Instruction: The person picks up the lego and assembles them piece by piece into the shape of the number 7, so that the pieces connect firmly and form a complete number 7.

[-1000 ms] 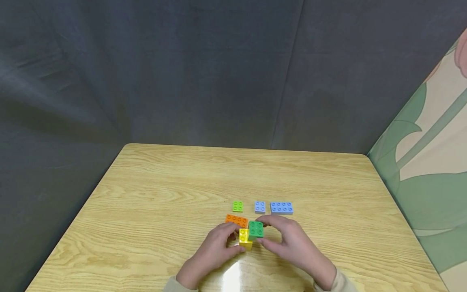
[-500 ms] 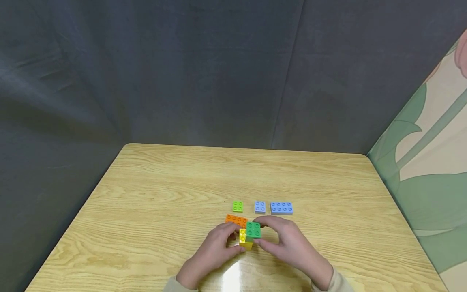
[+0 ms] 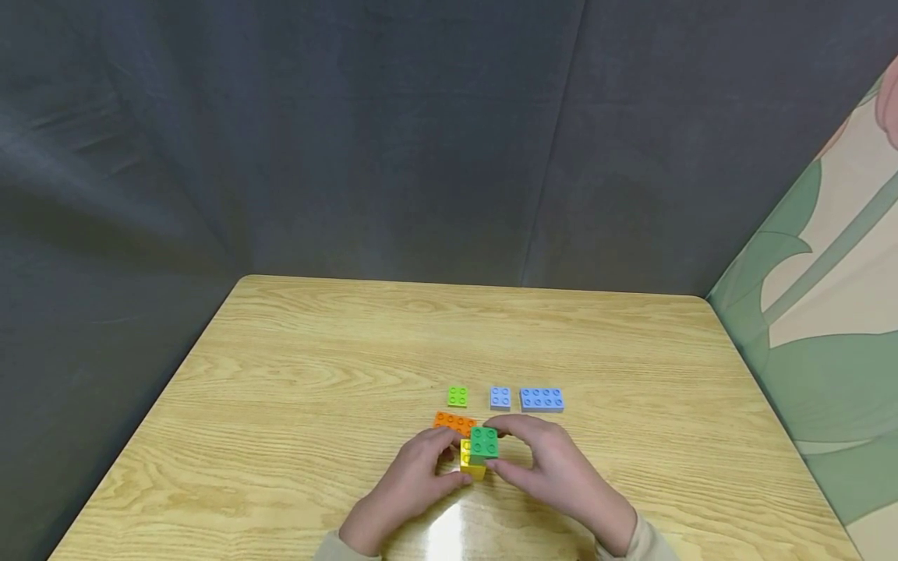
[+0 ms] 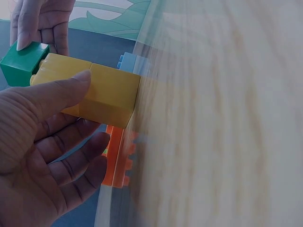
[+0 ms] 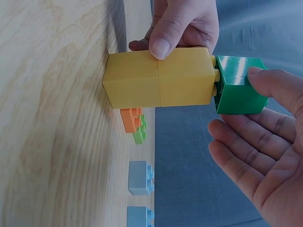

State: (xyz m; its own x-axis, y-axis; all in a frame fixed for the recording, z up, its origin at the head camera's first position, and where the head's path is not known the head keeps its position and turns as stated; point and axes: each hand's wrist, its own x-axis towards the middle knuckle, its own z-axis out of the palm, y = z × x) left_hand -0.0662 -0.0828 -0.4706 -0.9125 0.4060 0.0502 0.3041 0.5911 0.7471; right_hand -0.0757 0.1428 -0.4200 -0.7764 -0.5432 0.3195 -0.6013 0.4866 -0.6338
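The right hand pinches a glossy green four-stud plastic brick between thumb and fingers, its grip narrowed to that width. The left hand grips a yellow plastic tower of two stacked bricks, which stands upright on the wood-grain desk, long axis vertical.

The next move seems to turn on the offset between them: from the head camera, the green brick lies toward 2 o'clock of the tower's top, with yellow studs bare at 9 o'clock. That view cannot settle whether the two are joined; the right wrist view shows yellow studs between them, so the green brick is not fully seated.

The head view alone shows the long blue oblong brick whole, at 2 o'clock from the tower. The small light-blue square brick lies at 1 o'clock, the flat orange oblong brick at 11.
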